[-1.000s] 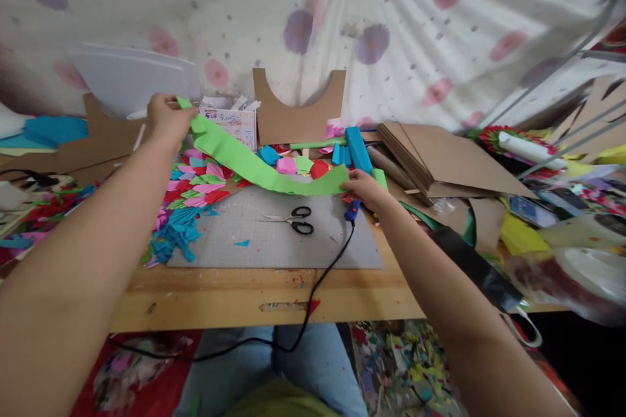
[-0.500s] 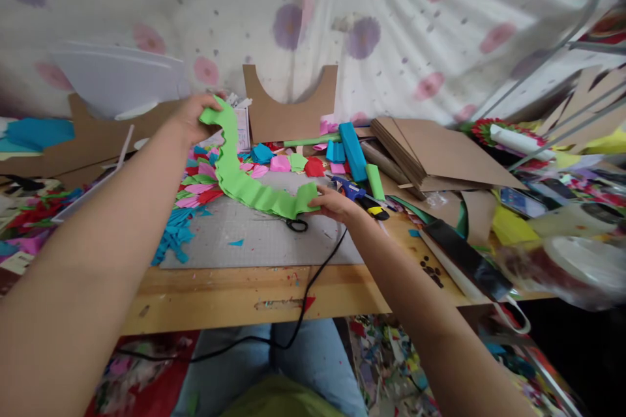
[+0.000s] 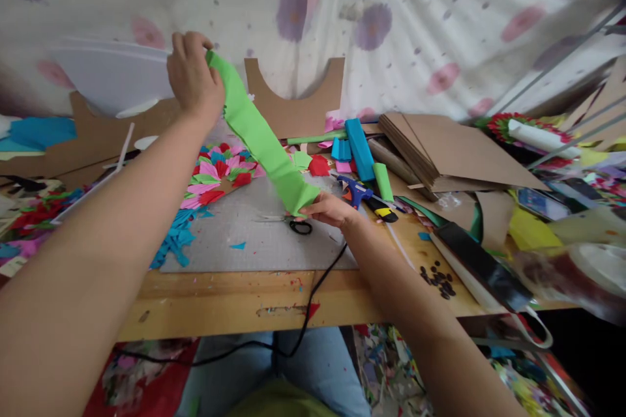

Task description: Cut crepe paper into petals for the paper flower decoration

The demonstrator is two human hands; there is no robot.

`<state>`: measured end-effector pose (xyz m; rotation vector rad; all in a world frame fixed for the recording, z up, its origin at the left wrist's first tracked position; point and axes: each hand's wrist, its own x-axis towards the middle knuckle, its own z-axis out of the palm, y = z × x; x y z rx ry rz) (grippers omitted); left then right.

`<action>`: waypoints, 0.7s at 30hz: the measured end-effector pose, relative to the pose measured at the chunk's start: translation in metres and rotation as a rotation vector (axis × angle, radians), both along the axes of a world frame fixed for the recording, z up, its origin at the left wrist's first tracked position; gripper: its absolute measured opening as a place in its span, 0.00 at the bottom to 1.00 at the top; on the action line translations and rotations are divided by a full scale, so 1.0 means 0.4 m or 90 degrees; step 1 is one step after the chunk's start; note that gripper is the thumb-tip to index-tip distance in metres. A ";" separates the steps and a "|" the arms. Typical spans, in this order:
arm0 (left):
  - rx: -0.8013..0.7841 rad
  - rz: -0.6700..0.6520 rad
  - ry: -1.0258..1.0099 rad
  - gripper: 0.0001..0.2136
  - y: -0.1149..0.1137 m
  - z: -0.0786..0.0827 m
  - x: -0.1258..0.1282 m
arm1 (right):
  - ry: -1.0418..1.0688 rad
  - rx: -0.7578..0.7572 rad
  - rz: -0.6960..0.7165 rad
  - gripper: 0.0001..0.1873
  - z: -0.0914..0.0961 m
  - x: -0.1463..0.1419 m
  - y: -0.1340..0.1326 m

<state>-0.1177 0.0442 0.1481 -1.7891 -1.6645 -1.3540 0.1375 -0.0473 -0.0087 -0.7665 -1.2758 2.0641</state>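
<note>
A long green paper strip [image 3: 261, 137] stretches taut between my two hands, slanting down to the right. My left hand [image 3: 193, 78] is raised above the table and pinches the strip's upper end. Low over the grey cutting mat [image 3: 244, 244], my right hand [image 3: 328, 209] pinches the lower end. Black-handled scissors [image 3: 293, 224] lie on the mat just under that hand. A flower of pink, red, green and blue paper petals [image 3: 218, 176] lies behind the mat.
A blue glue gun [image 3: 357, 192] with a black cord [image 3: 313, 287] lies right of the mat. Blue and green paper blocks [image 3: 360, 146], stacked cardboard [image 3: 440, 156], blue paper scraps [image 3: 173, 241] and a U-shaped cardboard cutout [image 3: 293, 104] crowd the wooden table [image 3: 220, 300]. Dark beads [image 3: 437, 279] sit near the right edge.
My left hand has risen and pulled the strip straight from a sagging, crumpled curve. My right hand has drawn in towards the middle of the mat with the lower end.
</note>
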 end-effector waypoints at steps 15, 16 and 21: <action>-0.260 -0.280 0.006 0.13 -0.175 -0.307 0.125 | 0.123 -0.148 -0.303 0.13 0.013 -0.055 -0.005; -0.311 -0.313 0.016 0.12 -0.206 -0.336 0.122 | 0.134 -0.128 -0.331 0.12 0.011 -0.050 0.003; -0.495 -0.406 0.090 0.17 -0.270 -0.428 0.133 | 0.161 -0.045 -0.418 0.10 -0.005 -0.040 0.028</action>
